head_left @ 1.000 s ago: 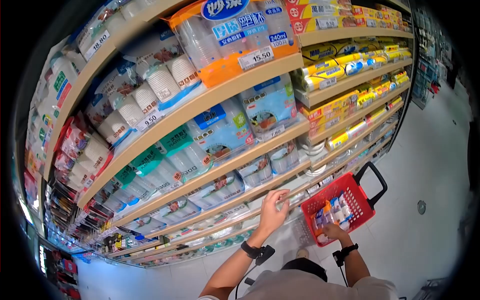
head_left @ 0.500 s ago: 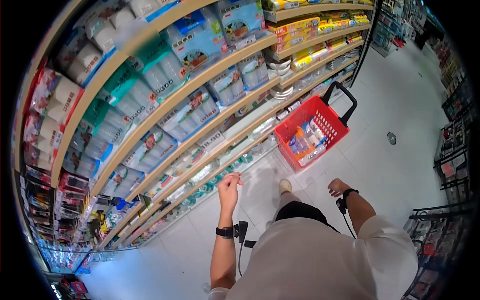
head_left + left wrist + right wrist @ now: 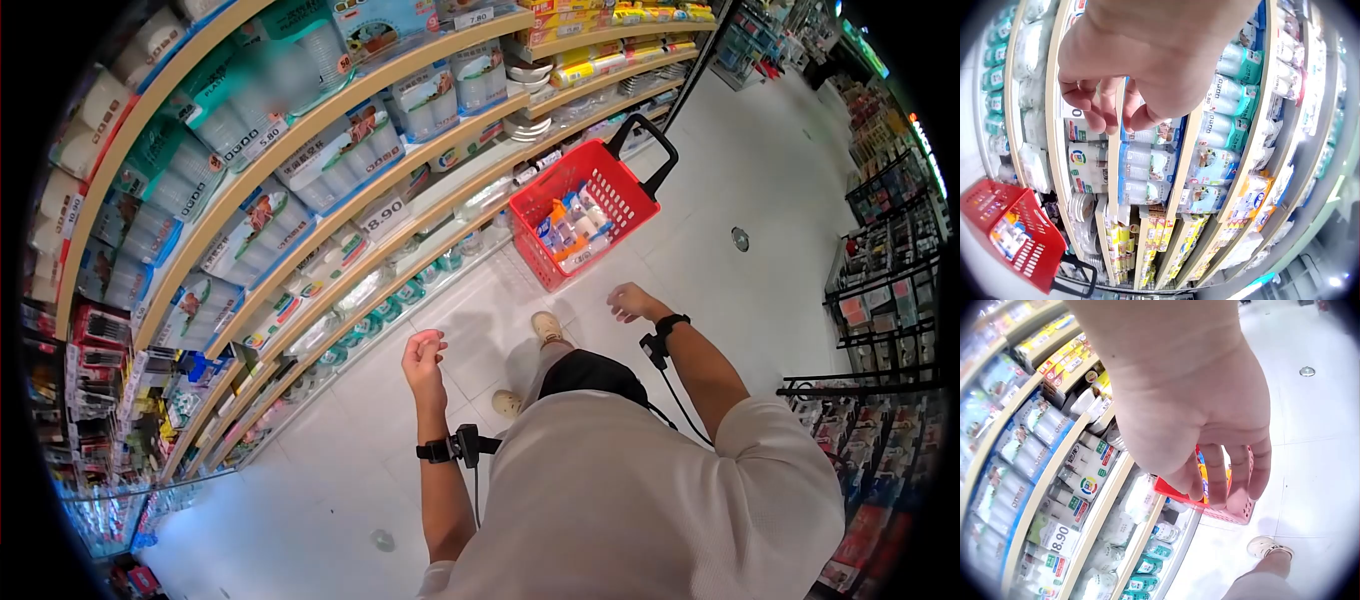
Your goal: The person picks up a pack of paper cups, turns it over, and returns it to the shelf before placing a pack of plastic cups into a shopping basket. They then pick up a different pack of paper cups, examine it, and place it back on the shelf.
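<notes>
basket stood on floor, packs inside; looked stiff, fairly light, likely best held by handle. left hand, right hand hung clear of it, fingers loosely bent, empty.

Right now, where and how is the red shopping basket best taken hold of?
Probably the outer bar of the black handle, with the right hand coming from the right: the open loop juts beyond the red shopping basket, leaving room to wrap around.

basket smooth, glossy plastic; handle duller plastic; cup packs shiny clear film; floor tiles smooth, faintly glossy; shirt matt cloth.
</notes>
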`<control>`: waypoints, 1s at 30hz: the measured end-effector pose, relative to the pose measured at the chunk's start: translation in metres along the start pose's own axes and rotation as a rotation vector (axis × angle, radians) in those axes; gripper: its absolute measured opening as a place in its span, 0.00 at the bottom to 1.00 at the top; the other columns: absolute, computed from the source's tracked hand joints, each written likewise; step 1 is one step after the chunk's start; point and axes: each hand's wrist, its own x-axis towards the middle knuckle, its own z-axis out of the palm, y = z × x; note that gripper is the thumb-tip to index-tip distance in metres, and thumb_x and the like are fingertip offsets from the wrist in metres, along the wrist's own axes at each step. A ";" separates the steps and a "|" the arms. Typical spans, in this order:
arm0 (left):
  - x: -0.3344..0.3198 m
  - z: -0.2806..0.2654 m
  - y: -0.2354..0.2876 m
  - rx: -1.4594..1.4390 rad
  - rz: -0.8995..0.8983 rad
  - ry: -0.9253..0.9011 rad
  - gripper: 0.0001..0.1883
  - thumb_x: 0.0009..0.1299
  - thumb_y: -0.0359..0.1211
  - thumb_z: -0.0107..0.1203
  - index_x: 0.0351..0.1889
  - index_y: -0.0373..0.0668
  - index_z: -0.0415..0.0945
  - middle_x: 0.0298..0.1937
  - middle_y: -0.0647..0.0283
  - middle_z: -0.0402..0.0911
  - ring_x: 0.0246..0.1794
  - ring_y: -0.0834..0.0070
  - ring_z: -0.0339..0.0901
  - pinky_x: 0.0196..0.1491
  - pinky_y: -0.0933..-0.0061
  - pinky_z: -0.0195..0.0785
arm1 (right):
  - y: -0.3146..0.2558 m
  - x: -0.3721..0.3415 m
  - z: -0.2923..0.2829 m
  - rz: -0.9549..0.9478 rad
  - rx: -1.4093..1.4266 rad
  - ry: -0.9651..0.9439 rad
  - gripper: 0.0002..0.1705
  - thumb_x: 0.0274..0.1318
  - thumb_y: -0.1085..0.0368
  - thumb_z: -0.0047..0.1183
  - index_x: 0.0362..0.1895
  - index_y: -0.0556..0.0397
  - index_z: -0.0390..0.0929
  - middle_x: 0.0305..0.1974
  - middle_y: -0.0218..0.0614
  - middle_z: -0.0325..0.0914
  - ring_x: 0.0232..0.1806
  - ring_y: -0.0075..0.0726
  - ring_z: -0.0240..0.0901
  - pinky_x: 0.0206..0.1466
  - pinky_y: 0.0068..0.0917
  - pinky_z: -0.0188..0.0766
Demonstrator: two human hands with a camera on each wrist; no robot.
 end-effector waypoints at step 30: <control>0.211 0.313 -0.121 -0.393 -0.740 0.373 0.02 0.72 0.31 0.51 0.36 0.50 0.71 0.27 0.72 0.73 0.26 0.80 0.67 0.34 0.76 0.62 | 0.104 0.296 -0.149 0.340 1.176 0.160 0.18 0.63 0.53 0.49 0.45 0.54 0.74 0.37 0.40 0.76 0.36 0.40 0.77 0.41 0.36 0.77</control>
